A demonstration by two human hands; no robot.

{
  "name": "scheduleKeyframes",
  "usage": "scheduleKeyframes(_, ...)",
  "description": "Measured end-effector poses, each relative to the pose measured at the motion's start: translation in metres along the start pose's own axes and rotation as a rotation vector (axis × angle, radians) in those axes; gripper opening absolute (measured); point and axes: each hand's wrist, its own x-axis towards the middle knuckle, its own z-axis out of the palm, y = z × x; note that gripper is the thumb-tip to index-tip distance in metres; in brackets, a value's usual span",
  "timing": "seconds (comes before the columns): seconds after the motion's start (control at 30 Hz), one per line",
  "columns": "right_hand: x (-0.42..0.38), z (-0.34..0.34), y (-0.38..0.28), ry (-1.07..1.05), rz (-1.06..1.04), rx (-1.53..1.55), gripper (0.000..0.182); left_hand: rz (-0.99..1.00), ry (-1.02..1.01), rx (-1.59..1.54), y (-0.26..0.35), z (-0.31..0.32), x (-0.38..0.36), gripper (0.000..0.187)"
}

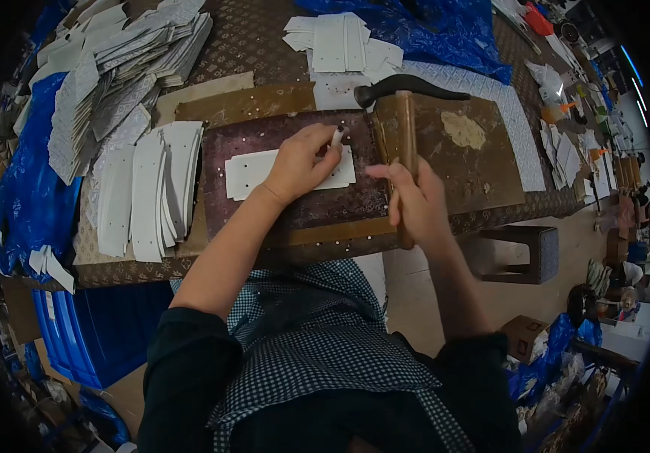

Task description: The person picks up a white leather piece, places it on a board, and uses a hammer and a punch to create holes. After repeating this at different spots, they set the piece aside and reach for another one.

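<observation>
My left hand (304, 164) is closed around a short, pale hole punch (338, 135) with a dark top end; its lower tip is hidden. The hand rests over a white rectangular panel (246, 175) marked with small dark holes, lying on a dark purple-brown pad (223, 143). At the pad's right edge, my right hand (421, 202) grips the wooden handle of a hammer (406, 124). The hammer's black head points up and away from me, and my index finger stretches left. Small white dots are scattered over the pad.
White curved panels (151, 192) are stacked left, beside a taller heap of cut pieces (144, 57) and blue plastic sheeting (34, 174). More white pieces (340, 41) lie at the back. A brown board (483, 170) sits right. A blue bin (98, 332) and stool (540, 253) stand below.
</observation>
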Motion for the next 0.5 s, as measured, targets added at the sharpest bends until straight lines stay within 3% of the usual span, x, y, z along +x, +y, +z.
scheduleKeyframes(0.17,0.015,0.039,0.055,0.060,0.009,0.135,0.028,-0.113,0.006,-0.014,0.000,-0.004,0.001,0.013)
scheduleKeyframes(0.33,0.018,0.038,0.054,0.084,0.010,0.169,0.029,-0.196,0.038,-0.042,0.001,-0.002,0.001,0.015)
scheduleKeyframes(0.43,0.018,0.039,0.056,0.085,0.006,0.150,0.029,-0.395,0.119,-0.150,-0.008,-0.011,0.003,0.016)
scheduleKeyframes(0.5,0.018,0.038,0.056,0.082,-0.004,0.142,0.029,-0.429,0.106,-0.193,-0.006,-0.016,0.000,0.016)
